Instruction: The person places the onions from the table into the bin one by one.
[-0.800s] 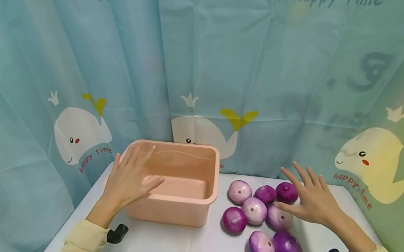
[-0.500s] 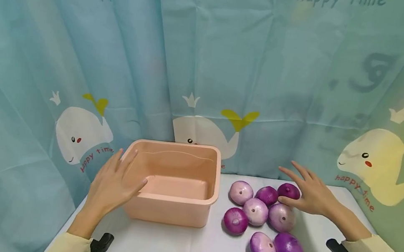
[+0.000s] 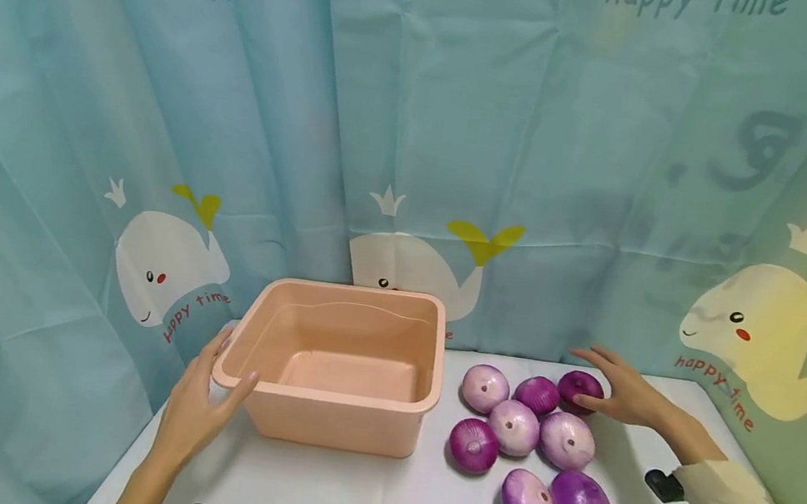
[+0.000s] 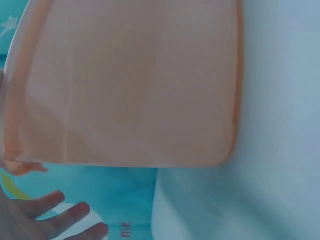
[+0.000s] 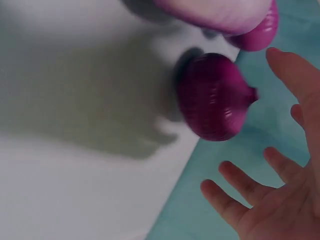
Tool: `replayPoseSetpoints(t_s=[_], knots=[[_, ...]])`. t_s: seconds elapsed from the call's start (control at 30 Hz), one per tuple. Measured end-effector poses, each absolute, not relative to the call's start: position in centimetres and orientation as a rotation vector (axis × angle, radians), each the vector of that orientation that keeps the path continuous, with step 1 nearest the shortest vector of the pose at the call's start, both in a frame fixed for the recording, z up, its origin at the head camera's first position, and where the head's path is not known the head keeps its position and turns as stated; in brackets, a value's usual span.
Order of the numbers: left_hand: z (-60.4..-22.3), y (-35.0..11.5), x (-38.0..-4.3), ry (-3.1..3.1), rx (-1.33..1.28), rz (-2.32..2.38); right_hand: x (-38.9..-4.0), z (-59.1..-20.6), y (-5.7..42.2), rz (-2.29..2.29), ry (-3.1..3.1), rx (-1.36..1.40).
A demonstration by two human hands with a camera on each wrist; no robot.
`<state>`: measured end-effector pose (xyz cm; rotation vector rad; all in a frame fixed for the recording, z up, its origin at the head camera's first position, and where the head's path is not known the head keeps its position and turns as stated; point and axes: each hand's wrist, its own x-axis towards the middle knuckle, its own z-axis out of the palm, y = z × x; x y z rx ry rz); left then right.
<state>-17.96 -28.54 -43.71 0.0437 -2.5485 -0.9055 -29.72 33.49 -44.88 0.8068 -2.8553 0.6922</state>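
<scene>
The tub (image 3: 332, 427) stands near the back left corner of the table (image 3: 313, 493), its long side along the back edge; its inner walls and the visible part of its floor are plain pink. The left hand (image 3: 193, 409) is at the tub's left end, its fingers apart, the thumb near the front left corner of the rim; whether it touches the rim, I cannot tell.

Eight onions (image 3: 514, 428) lie loose on the table, between the tub and the right edge. Six are grouped toward the back edge; two lie side by side in front of them. The one farthest toward the back right corner is a dark onion (image 3: 579, 383). The right hand (image 3: 625, 395) is just beside it, thumb and fingers apart, with a gap to the onion in the right wrist view.

A curtain (image 3: 449, 123) printed with whales hangs behind the back edge.
</scene>
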Motion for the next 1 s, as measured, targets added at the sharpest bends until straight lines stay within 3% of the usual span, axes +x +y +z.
replayPoseSetpoints(t_s=[0.4, 1.0], knots=[[-45.8, -27.8, -17.2, -2.388, 0.057, -1.307, -30.6, -48.2, 35.1, 0.855, -2.917, 0.707], [-46.9, -27.8, -17.4, -2.293, 0.077, -1.561, -30.7, -49.1, 35.0, 0.867, -2.95, 0.65]])
